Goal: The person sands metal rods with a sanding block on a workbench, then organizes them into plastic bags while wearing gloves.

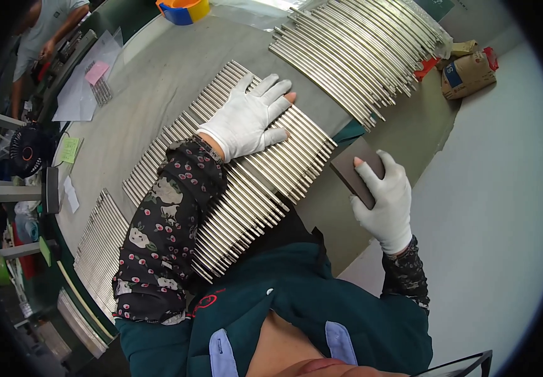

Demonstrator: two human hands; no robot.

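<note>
A long row of thin metal rods (265,169) lies side by side on the grey worktable (158,88), running from the near left toward the far right, just in front of the person's body. The left hand (249,116), in a white glove with the fingertips cut off, lies flat on the far part of this row, fingers spread and pressing down on the rods. The patterned sleeve (164,232) of that arm rests across the rods nearer the body.

To the right, just past the row's end, the right hand (384,201), gloved the same way, grips a dark rectangular block (356,166), fingers curled round its near end with the thumb on top; the block is held above the table edge, close to the rod ends but apart from them.

Farther away, a second batch of longer rods (359,56) lies fanned on the table. A third batch (98,251) sits at the near left. A brown paper sack (469,72) stands at the far right, and another person (48,31) works at the far left.
</note>
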